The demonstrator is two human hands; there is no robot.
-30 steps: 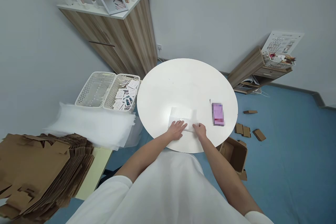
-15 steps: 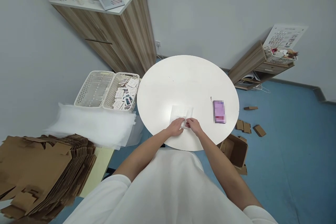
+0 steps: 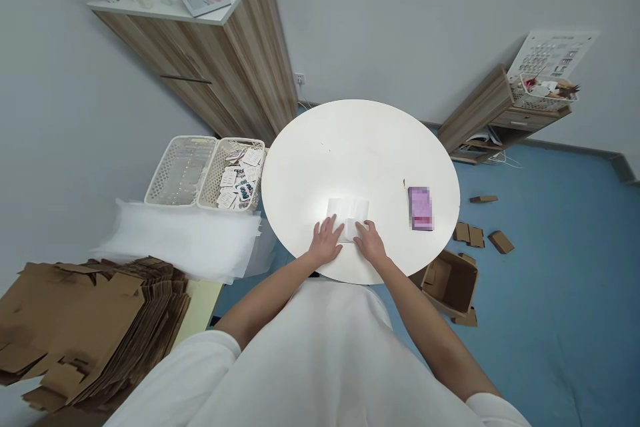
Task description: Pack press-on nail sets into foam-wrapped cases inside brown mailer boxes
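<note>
A thin white translucent sheet [image 3: 349,206], perhaps foam wrap, lies flat near the front edge of the round white table [image 3: 345,140]. On its lower middle is a small whitish rectangular piece [image 3: 351,229], whose kind I cannot make out. My left hand [image 3: 325,241] rests over the sheet's left side, fingers spread. At the right side my right hand [image 3: 371,243] has its fingers apart, with fingertips by the small piece and the sheet's edge. A purple box [image 3: 421,208], partly pixelated, lies farther right on the table.
To the left stand two white baskets [image 3: 204,177], one holding printed cards. Stacked white sheets [image 3: 185,240] and flattened brown cardboard [image 3: 75,327] lie nearer. An open carton [image 3: 453,283] and several small brown boxes [image 3: 501,241] are on the floor at right.
My hands have moved apart from close together over the sheet, and their fingers have spread. The small whitish piece between them now shows. The view has shifted slightly.
</note>
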